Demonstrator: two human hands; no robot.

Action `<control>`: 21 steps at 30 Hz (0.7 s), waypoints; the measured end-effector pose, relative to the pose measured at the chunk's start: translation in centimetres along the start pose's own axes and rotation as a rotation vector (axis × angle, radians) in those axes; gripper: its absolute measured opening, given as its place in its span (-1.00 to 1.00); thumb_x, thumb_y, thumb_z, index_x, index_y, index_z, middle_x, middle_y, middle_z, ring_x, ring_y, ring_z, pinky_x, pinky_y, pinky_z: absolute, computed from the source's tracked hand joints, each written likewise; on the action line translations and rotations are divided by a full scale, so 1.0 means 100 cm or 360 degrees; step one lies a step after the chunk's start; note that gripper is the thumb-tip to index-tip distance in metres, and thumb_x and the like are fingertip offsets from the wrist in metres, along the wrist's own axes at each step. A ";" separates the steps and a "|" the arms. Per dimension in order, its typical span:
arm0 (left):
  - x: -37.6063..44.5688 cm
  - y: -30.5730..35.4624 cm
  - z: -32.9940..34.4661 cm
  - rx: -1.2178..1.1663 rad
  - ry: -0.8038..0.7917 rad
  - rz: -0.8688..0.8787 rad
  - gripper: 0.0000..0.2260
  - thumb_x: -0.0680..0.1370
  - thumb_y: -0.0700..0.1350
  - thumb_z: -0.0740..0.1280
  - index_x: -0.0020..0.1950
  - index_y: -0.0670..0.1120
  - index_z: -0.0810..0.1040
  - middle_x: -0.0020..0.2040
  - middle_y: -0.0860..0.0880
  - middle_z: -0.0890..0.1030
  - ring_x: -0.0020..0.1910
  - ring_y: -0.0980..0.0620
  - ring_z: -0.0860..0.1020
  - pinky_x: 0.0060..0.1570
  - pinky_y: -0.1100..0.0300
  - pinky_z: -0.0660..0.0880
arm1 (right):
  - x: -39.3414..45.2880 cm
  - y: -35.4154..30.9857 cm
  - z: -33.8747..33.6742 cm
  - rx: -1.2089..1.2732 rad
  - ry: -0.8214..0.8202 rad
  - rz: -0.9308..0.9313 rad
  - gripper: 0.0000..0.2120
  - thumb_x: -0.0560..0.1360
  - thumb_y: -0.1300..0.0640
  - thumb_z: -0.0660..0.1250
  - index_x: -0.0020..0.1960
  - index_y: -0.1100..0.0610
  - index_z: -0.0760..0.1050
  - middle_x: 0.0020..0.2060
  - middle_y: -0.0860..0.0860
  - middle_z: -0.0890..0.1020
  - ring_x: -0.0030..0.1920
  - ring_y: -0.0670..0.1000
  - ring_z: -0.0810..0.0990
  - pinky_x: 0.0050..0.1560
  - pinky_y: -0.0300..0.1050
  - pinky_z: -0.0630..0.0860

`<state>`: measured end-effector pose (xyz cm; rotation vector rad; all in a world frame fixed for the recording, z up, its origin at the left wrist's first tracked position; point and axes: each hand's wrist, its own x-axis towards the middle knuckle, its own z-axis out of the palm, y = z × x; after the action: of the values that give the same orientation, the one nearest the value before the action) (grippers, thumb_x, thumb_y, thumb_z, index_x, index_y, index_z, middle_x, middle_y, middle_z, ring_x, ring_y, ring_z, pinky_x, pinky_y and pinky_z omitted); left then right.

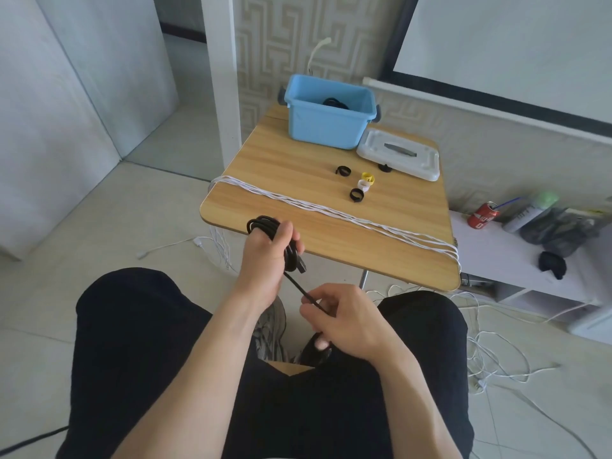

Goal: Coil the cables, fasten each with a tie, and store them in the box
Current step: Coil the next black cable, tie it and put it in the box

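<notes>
- Black and thin, the round-sheathed cable [277,239] sat partly wound into a coil held in the left hand [265,260], whose fingers were curled through the loops with the thumb pressed on top; a plug end hung just below that hand.
- The free run of the same cable stretched down and to the right into the right hand [344,318], where thumb and forefinger pinched it and the other fingers were curled under.
- Both hands hovered at the near edge of the light wooden table [298,160], above the person's dark-trousered lap.
- Several long white cables [331,212] lay side by side across the table from the left edge to the right corner, their ends hanging to the tiled floor.
- The open light-blue plastic box [326,122] stood at the far side of the table with a dark coil already inside.
- Its white lid [399,154] lay flat just beside the box on the right.
- Small ring-shaped ties lay between the white cables and the box: two black ties [356,194] [341,170], a white one [363,184] touching a yellow one [368,177], and another black one at the lid's edge.
- A red drinks can [483,215] stood on a low white shelf to the right.
</notes>
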<state>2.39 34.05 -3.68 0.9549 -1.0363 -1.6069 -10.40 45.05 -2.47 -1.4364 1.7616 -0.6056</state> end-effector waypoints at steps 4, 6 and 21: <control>-0.003 -0.006 0.002 0.0413 -0.0042 0.0191 -0.80 0.69 -0.18 0.20 -0.13 -0.09 0.45 -0.29 0.02 0.59 -0.23 -0.03 0.58 -0.07 -0.02 0.53 | -0.002 0.000 -0.003 -0.0006 0.0094 0.0073 -0.80 0.58 0.01 0.34 0.18 0.02 0.58 -0.30 0.04 0.66 -0.54 -0.09 0.57 -0.25 -0.11 0.62; -0.002 -0.007 -0.002 0.0565 0.0002 0.0272 -0.79 0.68 -0.18 0.21 -0.16 -0.09 0.44 -0.32 0.00 0.57 -0.27 0.00 0.56 -0.11 0.01 0.55 | -0.003 0.003 -0.006 0.0047 0.0114 0.0149 -0.86 0.59 0.03 0.33 0.11 0.01 0.60 -0.30 -0.05 0.67 -0.54 -0.13 0.53 -0.33 -0.16 0.59; -0.010 -0.007 -0.007 0.0927 -0.1123 -0.0711 -0.44 0.63 0.33 0.01 -0.09 -0.15 0.46 -0.36 -0.04 0.46 -0.39 0.00 0.41 -0.10 0.06 0.45 | -0.008 0.000 -0.015 0.0466 0.0819 -0.0202 -0.93 0.50 0.12 0.50 -0.08 -0.04 0.66 -0.22 -0.15 0.70 -0.28 0.02 0.58 -0.26 -0.13 0.53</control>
<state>3.11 34.97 -4.45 1.0642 -1.9579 -2.1386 -11.57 45.61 -1.35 -1.2624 1.8651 -1.3372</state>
